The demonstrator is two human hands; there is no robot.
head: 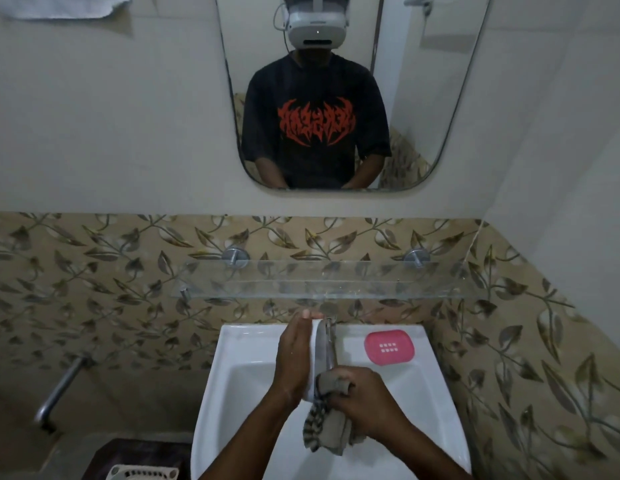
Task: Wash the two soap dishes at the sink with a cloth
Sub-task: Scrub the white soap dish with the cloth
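Over the white sink (422, 403), my left hand (294, 358) holds a white soap dish (315, 355) on edge, just left of the metal tap (331, 344). My right hand (367, 403) grips a grey-brown cloth (331, 424) with a striped border and presses it against the dish's lower end. The cloth hangs down into the basin. A pink soap dish (389, 346) with small drain holes lies flat on the sink's back right rim, apart from both hands.
A glass shelf (319, 285) juts from the leaf-patterned tiles just above the tap. A mirror (422, 98) hangs higher up. A metal pipe (62, 386) sticks out at the left, and a white perforated basket (142, 474) sits at the bottom left.
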